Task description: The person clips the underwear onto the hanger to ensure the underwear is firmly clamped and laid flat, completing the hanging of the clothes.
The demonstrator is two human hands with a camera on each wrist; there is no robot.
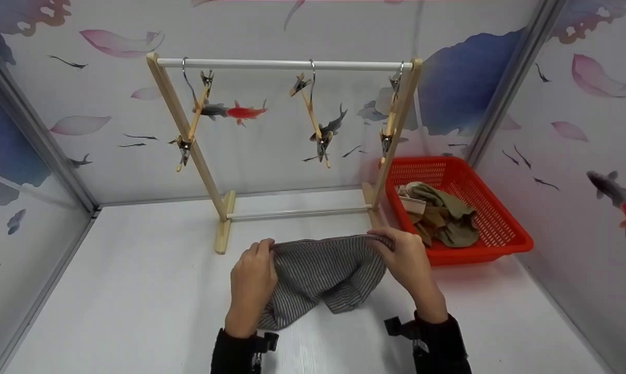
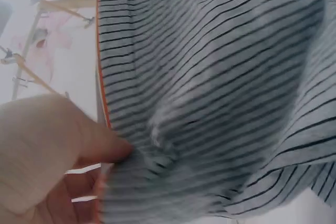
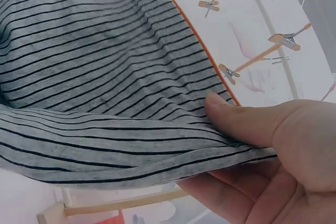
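Note:
A pair of small grey shorts (image 1: 323,270) with thin black stripes is stretched between my two hands above the table. Its top edge runs almost level, trimmed in orange in both wrist views, and the legs droop below. With thumb and fingers my left hand (image 1: 254,283) pinches the left end of that edge; in the left wrist view the thumb (image 2: 105,140) presses on the striped cloth (image 2: 210,103). At the other end my right hand (image 1: 409,259) pinches the corner, its thumb (image 3: 241,119) on top and fingers beneath the fabric (image 3: 105,66).
Behind the shorts stands a wooden rack (image 1: 188,140) with a white top rail (image 1: 281,64). Three clip hangers hang from it: left (image 1: 198,111), middle (image 1: 310,109) and right (image 1: 390,119). A red basket (image 1: 500,228) holding crumpled clothes (image 1: 448,208) stands at the right, near the wall.

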